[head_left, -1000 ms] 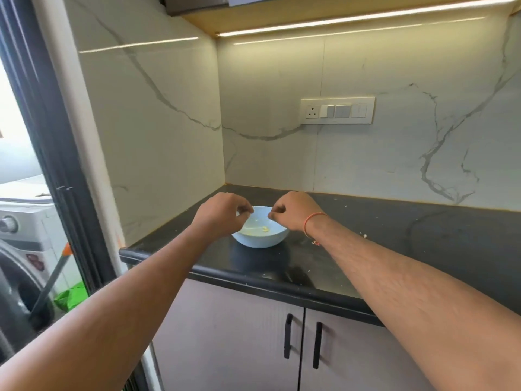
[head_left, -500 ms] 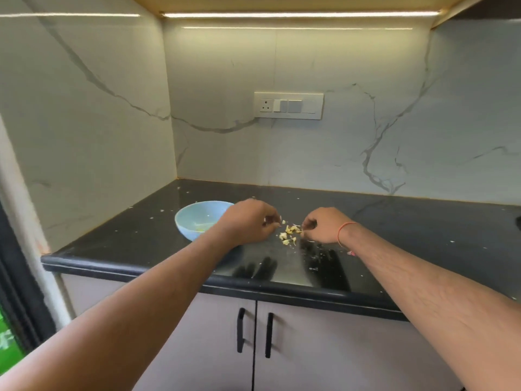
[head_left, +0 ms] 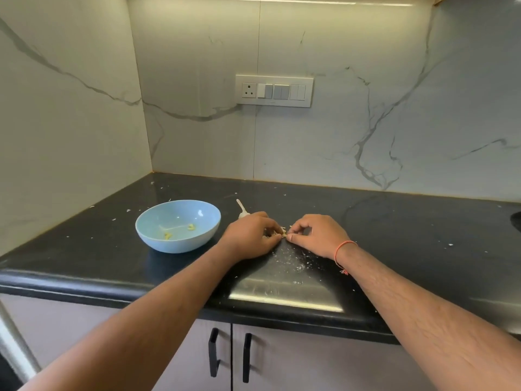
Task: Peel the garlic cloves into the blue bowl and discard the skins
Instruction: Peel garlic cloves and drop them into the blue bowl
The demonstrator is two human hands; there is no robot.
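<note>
A light blue bowl (head_left: 178, 225) stands on the black counter (head_left: 394, 230), with two small peeled garlic pieces (head_left: 191, 227) inside. Just right of the bowl, my left hand (head_left: 251, 235) and my right hand (head_left: 315, 235) meet over a small heap of garlic cloves and skins (head_left: 282, 232). Fingers of both hands are curled and pinch at the heap; most of it is hidden under them. A white garlic stem piece (head_left: 242, 208) pokes out behind my left hand.
White skin flakes (head_left: 290, 263) are scattered over the counter in front of my hands and round the bowl. Marble walls close the left and back sides, with a switch plate (head_left: 274, 91) on the back wall. Cabinet doors with black handles (head_left: 214, 352) lie below.
Both hands left the bowl and came down to the garlic heap on the counter to its right. The view swung right and closer.
</note>
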